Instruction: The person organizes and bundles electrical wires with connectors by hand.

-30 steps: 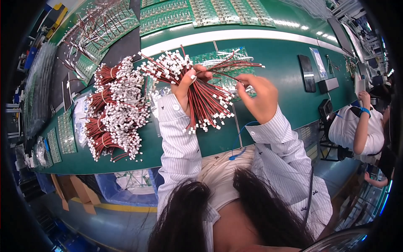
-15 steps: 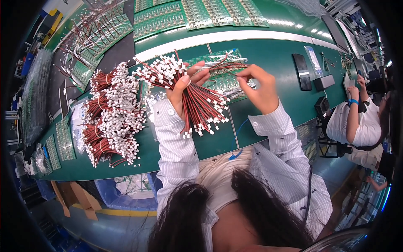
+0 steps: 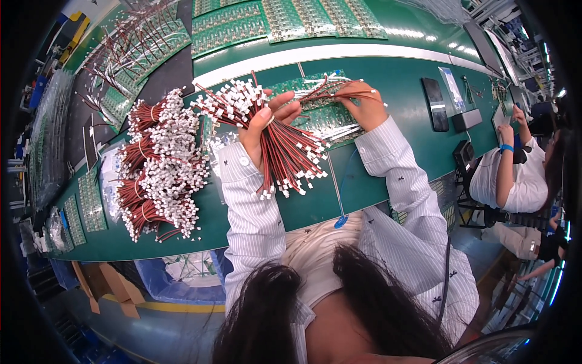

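My left hand (image 3: 257, 134) is closed round a thick bundle of red-and-black wires (image 3: 284, 145) with white connectors fanning out at both ends. To its right, my right hand (image 3: 368, 110) pinches a few loose red-and-black wires (image 3: 357, 93); its fingertips are partly hidden behind them. These wires stretch left over a green circuit board (image 3: 339, 116), which lies beneath with white cables on it. At the left, several tied bundles of the same wires (image 3: 160, 161) are heaped on the green table (image 3: 303, 209).
More circuit boards (image 3: 291, 21) line the far side, and boards with upright wires (image 3: 142, 60) stand far left. At the right lie a black phone (image 3: 435, 103) and a grey box (image 3: 467, 119). Another person (image 3: 512, 164) sits beyond. A blue bin (image 3: 182, 279) is below the front edge.
My right hand has moved slightly up and away from me, lifting the loose wires, which now lie across its fingers. My left hand and the bundle have barely moved.
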Available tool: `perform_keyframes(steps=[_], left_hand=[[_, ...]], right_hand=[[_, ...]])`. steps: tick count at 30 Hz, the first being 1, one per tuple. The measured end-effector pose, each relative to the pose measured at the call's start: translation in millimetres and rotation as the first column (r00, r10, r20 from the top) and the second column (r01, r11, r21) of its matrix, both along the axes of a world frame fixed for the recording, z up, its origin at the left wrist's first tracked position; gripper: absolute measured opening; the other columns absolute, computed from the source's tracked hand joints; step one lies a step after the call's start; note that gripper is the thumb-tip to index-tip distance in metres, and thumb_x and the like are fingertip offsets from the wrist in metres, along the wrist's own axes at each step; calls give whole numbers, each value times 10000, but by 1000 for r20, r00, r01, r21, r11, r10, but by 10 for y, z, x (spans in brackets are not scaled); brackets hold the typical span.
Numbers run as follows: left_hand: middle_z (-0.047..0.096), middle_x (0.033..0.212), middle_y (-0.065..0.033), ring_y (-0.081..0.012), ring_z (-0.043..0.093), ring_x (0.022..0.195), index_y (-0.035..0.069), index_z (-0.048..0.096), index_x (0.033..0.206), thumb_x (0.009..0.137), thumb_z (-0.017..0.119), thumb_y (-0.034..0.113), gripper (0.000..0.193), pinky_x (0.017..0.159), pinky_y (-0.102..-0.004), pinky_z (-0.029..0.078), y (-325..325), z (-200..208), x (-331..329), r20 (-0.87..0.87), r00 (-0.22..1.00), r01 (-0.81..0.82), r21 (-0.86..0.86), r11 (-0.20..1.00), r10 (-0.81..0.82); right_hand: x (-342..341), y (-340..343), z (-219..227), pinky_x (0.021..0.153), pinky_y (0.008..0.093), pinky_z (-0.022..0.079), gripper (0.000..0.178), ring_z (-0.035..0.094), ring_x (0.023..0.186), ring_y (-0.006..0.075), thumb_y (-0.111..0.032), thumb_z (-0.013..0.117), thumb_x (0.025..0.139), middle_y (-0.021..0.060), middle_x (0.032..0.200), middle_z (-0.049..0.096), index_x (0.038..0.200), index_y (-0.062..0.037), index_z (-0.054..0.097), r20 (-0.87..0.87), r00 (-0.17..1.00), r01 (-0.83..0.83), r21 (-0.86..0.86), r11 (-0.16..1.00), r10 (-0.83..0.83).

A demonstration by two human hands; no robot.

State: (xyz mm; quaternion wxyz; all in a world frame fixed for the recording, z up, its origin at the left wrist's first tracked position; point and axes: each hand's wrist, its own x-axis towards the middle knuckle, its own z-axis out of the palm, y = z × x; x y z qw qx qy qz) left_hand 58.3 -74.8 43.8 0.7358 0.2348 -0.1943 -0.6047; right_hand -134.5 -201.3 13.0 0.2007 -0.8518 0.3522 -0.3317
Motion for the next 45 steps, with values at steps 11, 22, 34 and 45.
perform_keyframes(steps=[11, 22, 34, 45], left_hand=[[487, 1044, -210, -291, 520, 956, 43, 336, 1113, 784, 517, 152, 391, 859, -384, 433, -13, -37, 29, -3, 1000, 19, -14, 1000, -19], [494, 1017, -224, -289, 535, 931, 29, 324, 1110, 774, 527, 156, 413, 850, -382, 440, -5, -19, 7, 4, 1000, -5, 12, 1000, 5], [502, 990, -217, -287, 539, 921, 21, 316, 1117, 772, 527, 167, 430, 843, -378, 442, -7, -9, -21, 28, 1000, -5, 38, 999, 4], [499, 759, -89, -218, 563, 761, 4, 425, 928, 856, 443, 333, 337, 679, -328, 494, -17, -115, -89, -32, 997, 61, -108, 992, -64]], right_hand=[[-20, -88, -85, 741, 307, 443, 119, 563, 790, 225, -22, 625, 657, 75, 792, 611, 775, -38, 626, -31, 990, -142, -115, 983, 139], [8, -17, -86, 752, 316, 440, 89, 570, 785, 233, -5, 600, 681, 97, 778, 613, 766, -6, 625, 70, 995, -77, 69, 995, 72], [48, -25, -189, 733, 319, 433, 153, 552, 799, 241, 12, 630, 644, 90, 795, 600, 791, -28, 617, -38, 997, -69, -230, 971, 61], [-164, 138, 13, 770, 347, 430, 173, 551, 850, 249, -68, 617, 697, 87, 873, 598, 866, -32, 605, -220, 974, -83, -156, 984, 48]])
